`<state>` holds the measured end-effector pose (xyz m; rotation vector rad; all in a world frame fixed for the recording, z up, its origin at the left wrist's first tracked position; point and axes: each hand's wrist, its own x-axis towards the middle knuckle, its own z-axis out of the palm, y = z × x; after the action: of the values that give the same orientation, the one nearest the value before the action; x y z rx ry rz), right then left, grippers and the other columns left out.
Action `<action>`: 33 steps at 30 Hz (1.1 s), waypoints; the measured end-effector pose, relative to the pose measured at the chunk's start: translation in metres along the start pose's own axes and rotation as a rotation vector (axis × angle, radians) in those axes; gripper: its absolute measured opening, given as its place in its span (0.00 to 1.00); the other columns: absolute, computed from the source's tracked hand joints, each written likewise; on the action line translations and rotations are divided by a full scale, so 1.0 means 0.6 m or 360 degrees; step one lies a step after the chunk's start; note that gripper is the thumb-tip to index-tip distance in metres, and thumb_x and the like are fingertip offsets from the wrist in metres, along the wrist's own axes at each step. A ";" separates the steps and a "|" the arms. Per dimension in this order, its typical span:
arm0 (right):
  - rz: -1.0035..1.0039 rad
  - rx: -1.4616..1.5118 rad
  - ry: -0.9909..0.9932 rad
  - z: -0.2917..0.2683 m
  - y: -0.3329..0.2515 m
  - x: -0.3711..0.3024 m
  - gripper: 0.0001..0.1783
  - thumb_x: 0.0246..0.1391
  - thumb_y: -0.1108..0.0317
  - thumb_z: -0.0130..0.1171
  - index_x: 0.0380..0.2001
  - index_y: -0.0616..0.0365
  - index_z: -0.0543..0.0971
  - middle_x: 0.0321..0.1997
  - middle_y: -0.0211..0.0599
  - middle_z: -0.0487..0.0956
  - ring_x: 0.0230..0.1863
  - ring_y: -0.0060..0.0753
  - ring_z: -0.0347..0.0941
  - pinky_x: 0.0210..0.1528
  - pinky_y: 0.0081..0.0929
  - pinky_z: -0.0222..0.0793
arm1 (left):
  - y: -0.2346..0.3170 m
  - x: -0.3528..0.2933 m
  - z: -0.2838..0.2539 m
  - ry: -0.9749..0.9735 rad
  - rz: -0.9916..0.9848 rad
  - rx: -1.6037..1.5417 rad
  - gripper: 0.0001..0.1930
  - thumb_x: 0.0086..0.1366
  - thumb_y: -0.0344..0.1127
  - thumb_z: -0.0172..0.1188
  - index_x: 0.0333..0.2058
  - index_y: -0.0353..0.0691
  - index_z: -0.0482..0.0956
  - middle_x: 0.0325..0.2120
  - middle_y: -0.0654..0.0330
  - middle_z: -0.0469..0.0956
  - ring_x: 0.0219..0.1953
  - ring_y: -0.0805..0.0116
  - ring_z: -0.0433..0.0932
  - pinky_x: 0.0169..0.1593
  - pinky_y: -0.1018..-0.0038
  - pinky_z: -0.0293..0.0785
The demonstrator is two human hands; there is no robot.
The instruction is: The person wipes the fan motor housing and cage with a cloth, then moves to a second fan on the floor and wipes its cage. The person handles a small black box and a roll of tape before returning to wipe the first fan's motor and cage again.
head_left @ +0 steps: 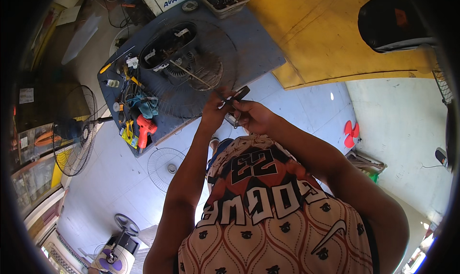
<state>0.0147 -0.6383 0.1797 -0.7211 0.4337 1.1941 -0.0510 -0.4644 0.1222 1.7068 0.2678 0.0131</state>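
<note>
Both hands meet at the near edge of the blue-grey table. My left hand (215, 112) and my right hand (255, 116) are closed around a dark, elongated piece (241, 93), whose blunt end sticks up past the fingers. Its exact kind is too small and dark to make out. Just beyond lies a taken-apart electric fan, with a dark oval housing (168, 46) open to its inner parts. A round wire guard (167, 99) spreads beside it, and a thin light rod (194, 75) slants toward my hands.
Left on the table are a red power tool (145, 130), a teal cloth (143, 105), a small bottle (111, 83) and a yellow-handled screwdriver (106, 68). A parts tray (223, 8) stands at the back. A standing fan (76, 130) and a loose guard (165, 168) are nearby.
</note>
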 end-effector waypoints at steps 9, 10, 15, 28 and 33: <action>-0.0538 -0.1245 0.0070 0.008 0.011 0.024 0.15 0.66 0.68 0.59 0.53 0.61 0.75 0.36 0.31 0.79 0.33 0.25 0.75 0.29 0.24 0.69 | 0.111 -0.072 0.016 0.0611 0.0334 0.0694 0.23 0.60 0.41 0.73 0.53 0.45 0.81 0.62 0.50 0.64 0.64 0.48 0.62 0.63 0.56 0.67; -0.0582 -0.1357 0.0126 0.013 0.017 0.024 0.15 0.65 0.69 0.59 0.53 0.63 0.75 0.37 0.32 0.80 0.34 0.26 0.76 0.31 0.25 0.72 | 0.123 -0.074 0.019 0.0462 0.0151 0.0621 0.23 0.60 0.44 0.74 0.52 0.43 0.82 0.61 0.49 0.64 0.64 0.47 0.61 0.62 0.56 0.67; -0.0429 -0.1542 -0.0015 0.031 0.000 0.010 0.20 0.64 0.69 0.60 0.56 0.64 0.74 0.39 0.34 0.81 0.37 0.24 0.76 0.39 0.25 0.75 | 0.134 -0.101 -0.011 0.0275 -0.0196 -0.0096 0.23 0.66 0.50 0.69 0.46 0.34 0.85 0.58 0.50 0.66 0.60 0.52 0.65 0.58 0.62 0.70; -0.0459 -0.1645 0.0360 0.035 0.038 0.054 0.14 0.65 0.64 0.63 0.41 0.68 0.85 0.34 0.38 0.84 0.35 0.30 0.76 0.41 0.31 0.71 | 0.070 -0.123 -0.017 0.0220 -0.0901 -0.0170 0.33 0.74 0.59 0.56 0.45 0.25 0.83 0.31 0.50 0.84 0.32 0.66 0.83 0.35 0.71 0.81; -0.0576 -0.1433 0.0418 0.045 0.059 0.075 0.14 0.67 0.64 0.61 0.39 0.68 0.85 0.34 0.39 0.85 0.36 0.29 0.77 0.41 0.32 0.71 | 0.050 -0.137 0.005 0.0367 -0.1015 -0.0183 0.27 0.74 0.55 0.58 0.44 0.30 0.85 0.25 0.55 0.83 0.26 0.69 0.82 0.30 0.73 0.77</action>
<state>-0.0055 -0.5816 0.1595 -1.6667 -0.0586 0.9181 -0.1255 -0.4861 0.1631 1.4429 0.9547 -0.2414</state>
